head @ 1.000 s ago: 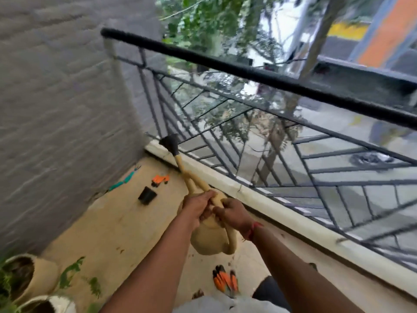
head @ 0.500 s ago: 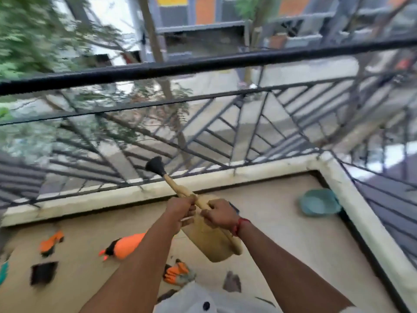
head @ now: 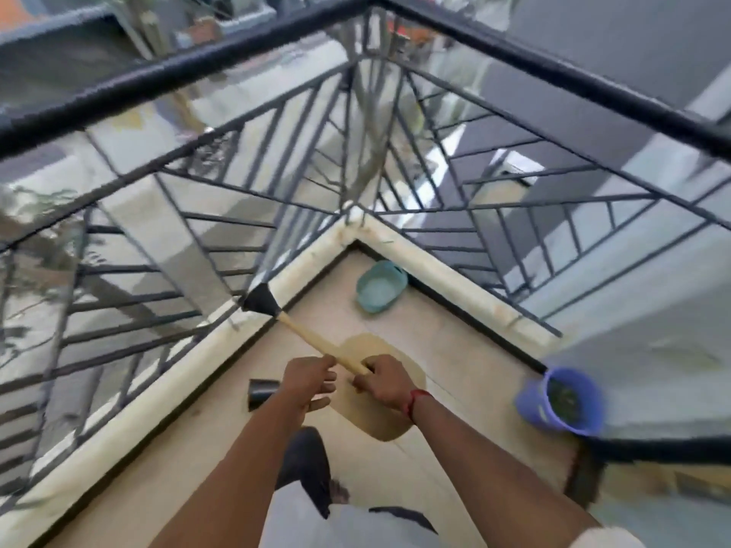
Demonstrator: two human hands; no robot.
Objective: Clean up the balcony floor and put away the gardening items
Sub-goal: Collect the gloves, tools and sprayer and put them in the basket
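I carry a tan watering can (head: 379,409) in front of me above the balcony floor (head: 455,350). Its long spout ends in a black rose head (head: 261,300) pointing up and left toward the railing corner. My left hand (head: 310,383) grips the base of the spout. My right hand (head: 385,383), with a red wrist thread, grips the can's handle at the top. A teal basin (head: 381,286) lies on the floor in the far corner. A purple bucket (head: 561,401) holding green scraps stands to the right.
A black metal railing (head: 356,45) on a cream kerb (head: 447,276) bounds the corner ahead. A small black pot (head: 261,393) lies on its side on the floor just left of my left hand. My dark shoe (head: 304,464) shows below.
The view has swung right from the wall side to the railing corner. The orange gloves and tools have left view; the teal basin is nearer and the purple bucket has appeared. Both hands keep their hold.
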